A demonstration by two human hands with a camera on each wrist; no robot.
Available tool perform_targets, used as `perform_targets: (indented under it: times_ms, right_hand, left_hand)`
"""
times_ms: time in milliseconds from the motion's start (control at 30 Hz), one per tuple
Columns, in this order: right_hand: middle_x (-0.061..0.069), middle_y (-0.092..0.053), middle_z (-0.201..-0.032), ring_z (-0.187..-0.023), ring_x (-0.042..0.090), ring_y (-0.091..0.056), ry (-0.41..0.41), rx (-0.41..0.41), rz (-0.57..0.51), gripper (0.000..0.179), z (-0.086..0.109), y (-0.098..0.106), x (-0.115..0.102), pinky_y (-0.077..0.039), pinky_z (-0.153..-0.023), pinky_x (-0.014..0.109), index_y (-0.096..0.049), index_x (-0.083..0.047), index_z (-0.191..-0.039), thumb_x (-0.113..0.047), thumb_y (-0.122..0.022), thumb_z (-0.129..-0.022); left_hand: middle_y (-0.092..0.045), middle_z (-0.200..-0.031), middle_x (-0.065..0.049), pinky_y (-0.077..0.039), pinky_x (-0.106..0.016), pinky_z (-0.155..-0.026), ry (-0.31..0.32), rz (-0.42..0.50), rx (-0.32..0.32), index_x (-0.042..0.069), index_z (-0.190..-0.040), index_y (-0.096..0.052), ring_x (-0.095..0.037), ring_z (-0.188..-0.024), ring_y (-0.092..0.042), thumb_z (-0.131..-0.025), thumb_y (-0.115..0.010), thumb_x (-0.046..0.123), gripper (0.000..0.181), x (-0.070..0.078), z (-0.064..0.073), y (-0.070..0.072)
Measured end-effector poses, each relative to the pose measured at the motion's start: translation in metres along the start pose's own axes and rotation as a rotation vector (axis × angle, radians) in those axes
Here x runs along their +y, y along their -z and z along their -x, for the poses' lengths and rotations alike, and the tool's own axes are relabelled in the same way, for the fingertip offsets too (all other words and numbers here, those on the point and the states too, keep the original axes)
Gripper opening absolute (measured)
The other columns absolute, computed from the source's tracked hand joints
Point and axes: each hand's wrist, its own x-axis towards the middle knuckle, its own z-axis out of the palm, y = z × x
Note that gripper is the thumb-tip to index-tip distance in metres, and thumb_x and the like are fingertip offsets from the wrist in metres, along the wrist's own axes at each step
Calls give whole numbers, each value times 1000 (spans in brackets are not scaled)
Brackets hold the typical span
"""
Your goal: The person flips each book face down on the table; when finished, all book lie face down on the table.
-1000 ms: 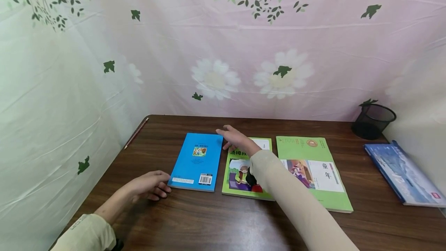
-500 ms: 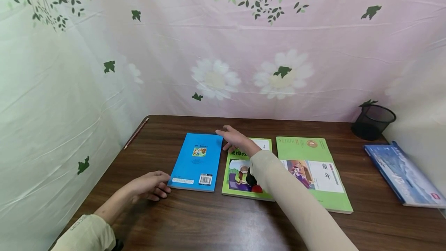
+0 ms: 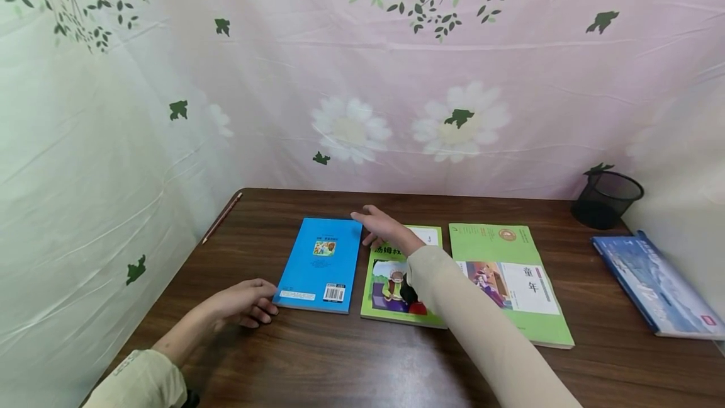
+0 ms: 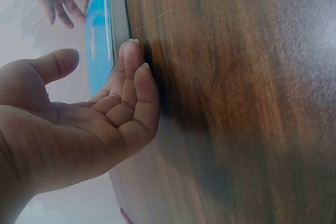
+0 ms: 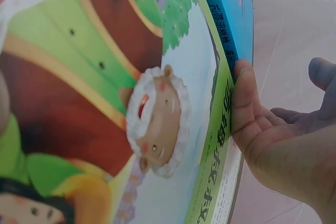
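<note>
From the left on my head feed: a thin brown rod [image 3: 222,218] lies along the table edge, its colour dull and its kind hard to make out. Left hand [image 3: 243,303]: fingers loosely bent, thumb apart from them, nothing held; a dark item [image 3: 192,399] by its cuff is cut by the lower frame edge and I cannot identify it. The fingertips sit at the near left corner of the blue book [image 3: 317,266], which lies flat on the table [image 3: 317,357]; actual contact there I cannot confirm. Right hand [image 3: 387,226]: fingers extended and slightly spread, gripping nothing, index tip at the blue book's far right corner per the right wrist feed. The hand and right sleeve [image 3: 464,294] hide much of the yellow-green book [image 3: 391,315] beneath, including part of its title. The sleeve also covers the near left part of the green book [image 3: 510,323]. Farther right, I note a black mesh cup [image 3: 605,200], contents unreadable, and a blue-and-white book [image 3: 657,288], its near right corner meeting the frame edge.
</note>
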Motion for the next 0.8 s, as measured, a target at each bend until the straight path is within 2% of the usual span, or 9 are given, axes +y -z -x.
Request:
perform_targets:
  times_ms: [100, 267, 367, 500, 633, 800]
  right_hand:
    - [14, -32, -160, -95, 25, -67, -1, 7, -8, 78, 0, -1, 1, -58, -74, 35, -13, -20, -162, -54, -48, -101]
    - [13, -35, -159, -96, 26, -68, 16, 35, -40, 77, 3, 2, 4, -58, -70, 34, -15, -19, -161, -53, -49, -102]
    - [14, -36, -159, -101, 27, -68, 35, 44, -34, 76, 10, 11, 8, -59, -75, 35, -16, -18, -161, -52, -49, -102]
    - [15, -41, -155, -108, 27, -67, 47, 65, 19, 73, 24, 30, 16, -57, -85, 37, -19, -18, -160, -51, -48, -103]
    - [17, -45, -151, -101, 26, -67, 58, 103, 131, 70, 38, 52, 26, -56, -80, 36, -22, -16, -159, -46, -50, -103]
    - [20, -47, -149, -91, 25, -67, 89, 146, 321, 70, 53, 71, 37, -56, -73, 36, -24, -14, -159, -41, -54, -102]
  left_hand:
    - [-67, -101, -12, -53, -37, -74, -8, -27, 5, -1, -134, -48, -22, -84, -65, -105, -49, 34, 46, 1, 2, 2]
    - [-67, -99, -13, -53, -38, -73, -70, -138, 44, -3, -130, -52, -21, -83, -64, -106, -47, 30, 42, 8, 4, 7]
    - [-66, -98, -14, -54, -39, -72, -107, -185, 79, -5, -128, -53, -21, -82, -64, -106, -46, 28, 41, 13, 5, 7]
    - [-66, -101, -13, -54, -37, -72, -136, -162, 117, -4, -127, -55, -20, -83, -64, -106, -48, 28, 39, 19, 3, -2]
    - [-69, -109, -14, -55, -37, -73, -171, -108, 87, -2, -126, -56, -18, -85, -64, -104, -51, 31, 40, 26, 0, -16]
    - [-69, -118, -17, -56, -38, -76, -215, -46, -19, -3, -126, -56, -20, -90, -68, -103, -53, 34, 43, 34, -3, -34]
